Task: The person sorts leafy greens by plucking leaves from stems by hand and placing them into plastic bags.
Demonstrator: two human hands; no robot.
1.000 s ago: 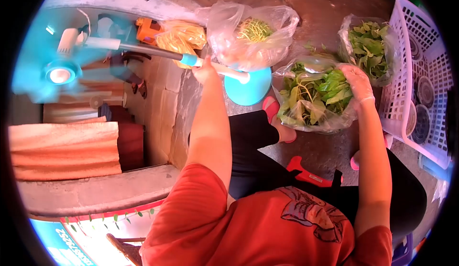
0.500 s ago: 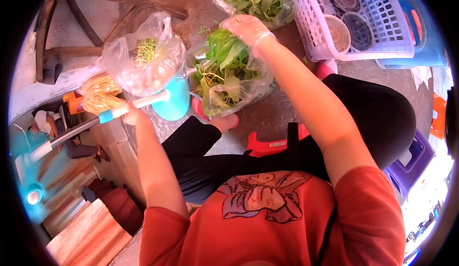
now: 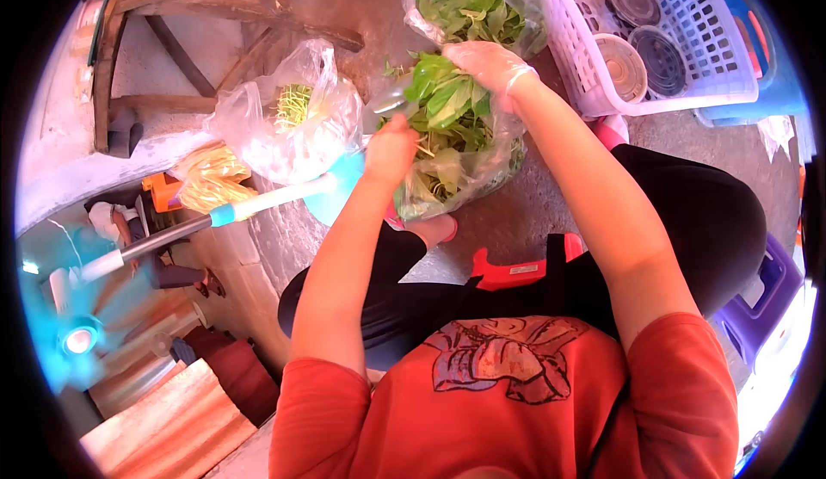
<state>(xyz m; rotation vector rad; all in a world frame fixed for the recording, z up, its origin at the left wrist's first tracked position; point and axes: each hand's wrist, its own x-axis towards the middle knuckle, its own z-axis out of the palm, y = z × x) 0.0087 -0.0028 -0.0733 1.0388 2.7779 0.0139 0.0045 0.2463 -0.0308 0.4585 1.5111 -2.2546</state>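
My right hand (image 3: 489, 67), in a clear plastic glove, is closed on a bunch of green leaves (image 3: 443, 92) above an open clear plastic bag (image 3: 460, 191) of leafy stems. Bare and curled, my left hand (image 3: 391, 150) is at the stem end of that bunch. A shiny greyish shape (image 3: 394, 100) lies just beyond its fingers; I cannot tell whether it is a blade or plastic. What the left fingers close on is hidden. Beyond my right hand is a second bag of leaves (image 3: 473, 10). To the left stands a clear bag with cut stems (image 3: 294, 105).
A blue standing fan's pole (image 3: 275, 197) crosses the left side. A white basket (image 3: 602, 96) with round lidded tubs stands at upper right. Wooden framing (image 3: 163, 100) is at upper left, with a yellowish bag (image 3: 215, 173) below it. A red stool (image 3: 512, 274) is under me. Another person's legs (image 3: 176, 274) show at left.
My left hand has moved right, from beside the fan pole to the leaf stems. My right hand still holds the leaves. The whole view has shifted slightly.
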